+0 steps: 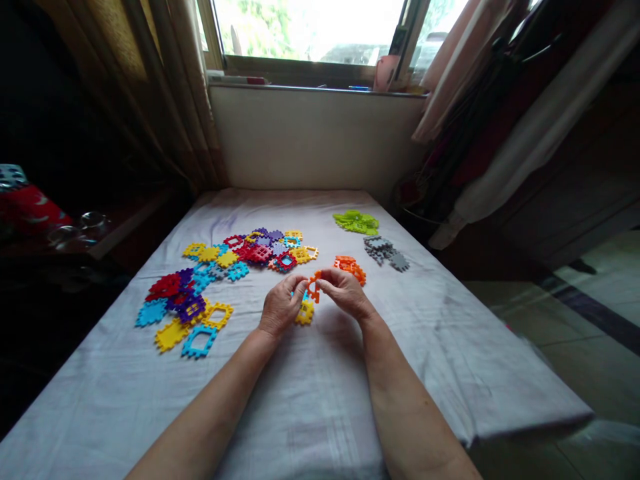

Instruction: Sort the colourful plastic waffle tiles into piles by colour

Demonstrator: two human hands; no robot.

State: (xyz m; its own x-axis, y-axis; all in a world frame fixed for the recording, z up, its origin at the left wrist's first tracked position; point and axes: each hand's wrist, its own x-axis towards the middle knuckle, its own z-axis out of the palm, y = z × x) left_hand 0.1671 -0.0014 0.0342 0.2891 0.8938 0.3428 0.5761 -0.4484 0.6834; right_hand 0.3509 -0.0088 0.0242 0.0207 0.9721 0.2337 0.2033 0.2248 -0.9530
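Observation:
Between my two hands is an orange toothed building tile with an opening in it. My left hand pinches its left side with thumb and finger. On its right side, my right hand grips it the same way. Just below lies a yellow tile on the cloth, with a bit of light blue showing behind it, partly covered by my left hand. A small pile of orange tiles rests right behind my right hand.
Mixed red, purple, yellow and blue tiles spread across the left side of the cloth-covered table. Green tiles and grey tiles form separate piles at the back right. A window sill stands beyond.

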